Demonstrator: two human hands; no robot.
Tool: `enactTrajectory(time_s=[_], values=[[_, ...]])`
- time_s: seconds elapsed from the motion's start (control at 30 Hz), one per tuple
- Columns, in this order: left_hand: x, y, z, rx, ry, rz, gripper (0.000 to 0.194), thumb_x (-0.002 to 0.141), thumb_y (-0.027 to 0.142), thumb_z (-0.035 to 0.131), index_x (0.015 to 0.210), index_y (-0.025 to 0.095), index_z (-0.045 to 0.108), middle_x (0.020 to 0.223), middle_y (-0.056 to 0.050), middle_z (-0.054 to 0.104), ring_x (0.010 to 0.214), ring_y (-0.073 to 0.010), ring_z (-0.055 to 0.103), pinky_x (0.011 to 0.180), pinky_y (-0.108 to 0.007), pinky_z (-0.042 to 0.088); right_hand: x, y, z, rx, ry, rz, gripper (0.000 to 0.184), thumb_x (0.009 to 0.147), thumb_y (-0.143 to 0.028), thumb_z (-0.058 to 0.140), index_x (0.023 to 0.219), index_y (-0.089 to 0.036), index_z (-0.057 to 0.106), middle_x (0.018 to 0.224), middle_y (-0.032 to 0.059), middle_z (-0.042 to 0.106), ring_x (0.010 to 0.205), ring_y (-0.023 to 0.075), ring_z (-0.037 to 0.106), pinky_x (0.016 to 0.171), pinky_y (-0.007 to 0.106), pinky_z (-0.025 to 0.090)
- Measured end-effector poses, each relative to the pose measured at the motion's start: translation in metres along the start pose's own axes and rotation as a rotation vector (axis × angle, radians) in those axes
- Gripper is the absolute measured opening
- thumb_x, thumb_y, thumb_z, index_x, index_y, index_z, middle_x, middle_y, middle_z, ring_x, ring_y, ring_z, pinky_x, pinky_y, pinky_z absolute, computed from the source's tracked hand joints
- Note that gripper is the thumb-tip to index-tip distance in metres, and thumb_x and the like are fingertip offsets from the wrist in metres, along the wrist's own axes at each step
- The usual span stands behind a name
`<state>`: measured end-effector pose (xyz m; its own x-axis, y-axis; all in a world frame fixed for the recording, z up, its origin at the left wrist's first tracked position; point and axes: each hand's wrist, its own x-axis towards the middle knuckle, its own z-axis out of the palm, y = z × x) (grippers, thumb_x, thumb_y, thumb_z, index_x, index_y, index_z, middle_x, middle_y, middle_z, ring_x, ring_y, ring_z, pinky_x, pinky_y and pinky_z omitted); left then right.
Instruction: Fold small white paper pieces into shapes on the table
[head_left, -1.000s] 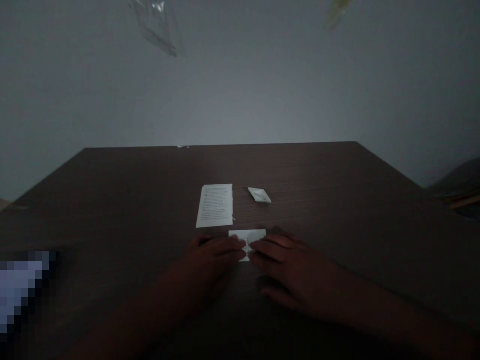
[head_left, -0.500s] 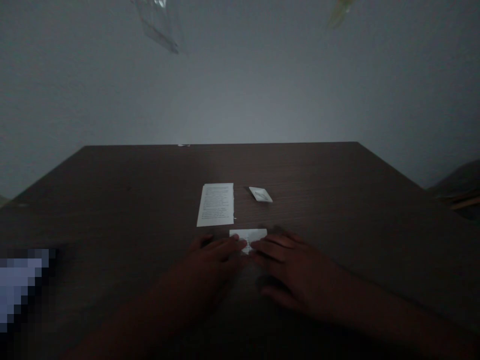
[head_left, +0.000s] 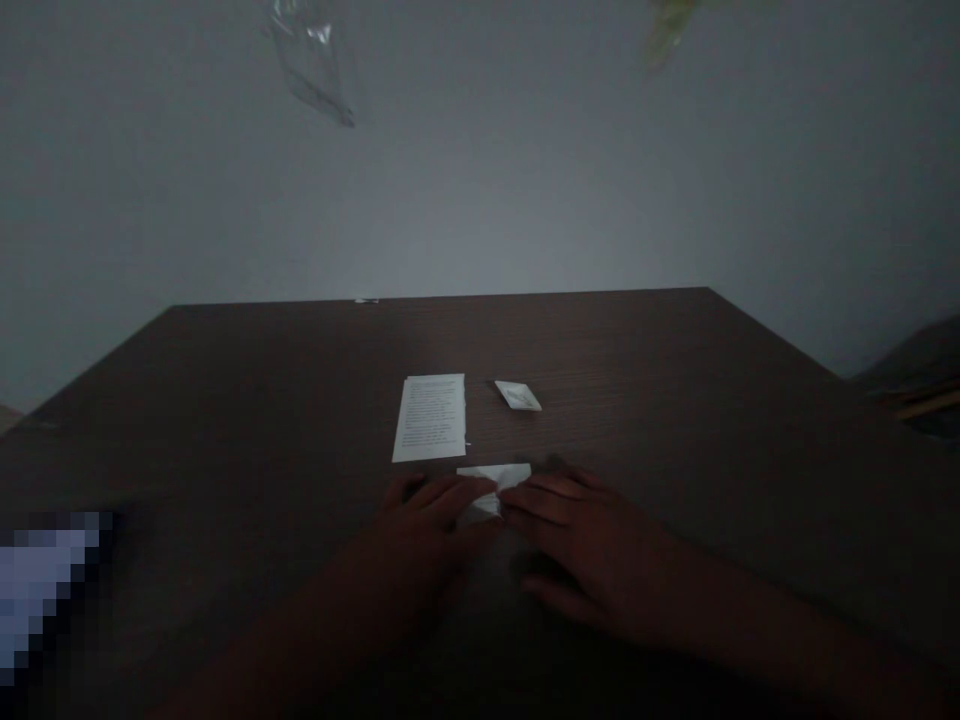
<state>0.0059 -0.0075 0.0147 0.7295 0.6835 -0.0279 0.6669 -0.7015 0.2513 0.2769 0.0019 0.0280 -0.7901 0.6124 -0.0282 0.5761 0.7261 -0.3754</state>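
Sheet [head_left: 431, 418] printed, words illegible; left hand [head_left: 433, 520] and right hand [head_left: 585, 535] loosely spread, touching folded paper [head_left: 496, 475].

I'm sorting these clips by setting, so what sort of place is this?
Probably a dim room indoors, perhaps a home or study: a dark wood-grain table stands against a plain pale wall, with a printed sheet lying on it.

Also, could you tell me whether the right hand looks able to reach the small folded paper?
Probably yes: the right hand rests nearby, and only bare tabletop shows between it and the small folded paper.
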Motion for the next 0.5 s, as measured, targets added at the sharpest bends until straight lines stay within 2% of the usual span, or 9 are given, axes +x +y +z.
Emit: enactTrajectory(time_s=[0.13,0.2,0.3,0.5], values=[[0.0011,0.0036,-0.0033,-0.025,0.025,-0.01,0.07,0.084,0.004,0.064,0.147,0.033,0.064,0.167,-0.008,0.055,0.147,-0.0407,0.057,0.115,-0.066,0.047,0.0002,-0.0001,-0.0001,0.01,0.006,-0.009,0.052,0.103,-0.035,0.068,0.152,-0.017,0.063,0.158,0.0137,0.063,0.146,0.0329,0.058,0.13,0.058,0.037],[0.0005,0.0043,-0.0031,-0.033,0.042,-0.034,0.072,0.084,0.004,0.062,0.149,0.036,0.063,0.168,-0.004,0.055,0.147,-0.0401,0.057,0.117,-0.065,0.046,0.001,-0.0004,-0.0017,0.019,0.014,-0.026,0.05,0.103,-0.033,0.067,0.152,-0.019,0.063,0.157,0.0124,0.064,0.145,0.0315,0.059,0.13,0.056,0.037],[0.0007,0.0043,-0.0029,-0.029,0.039,-0.039,0.074,0.085,0.004,0.063,0.151,0.036,0.062,0.167,-0.004,0.056,0.146,-0.0406,0.058,0.116,-0.067,0.046,0.0025,0.0,-0.0035,0.013,0.025,-0.036,0.046,0.104,-0.03,0.067,0.149,-0.021,0.066,0.153,0.0116,0.067,0.14,0.0308,0.062,0.128,0.056,0.041],[0.0033,0.0053,-0.0081,-0.009,-0.021,-0.061,0.061,0.087,0.004,0.065,0.14,0.033,0.069,0.166,-0.005,0.056,0.146,-0.0415,0.056,0.113,-0.07,0.047,0.0033,0.0069,0.0027,-0.101,0.109,0.051,0.031,0.107,-0.028,0.062,0.132,-0.023,0.08,0.156,0.0152,0.064,0.148,0.0372,0.056,0.122,0.061,0.046]])
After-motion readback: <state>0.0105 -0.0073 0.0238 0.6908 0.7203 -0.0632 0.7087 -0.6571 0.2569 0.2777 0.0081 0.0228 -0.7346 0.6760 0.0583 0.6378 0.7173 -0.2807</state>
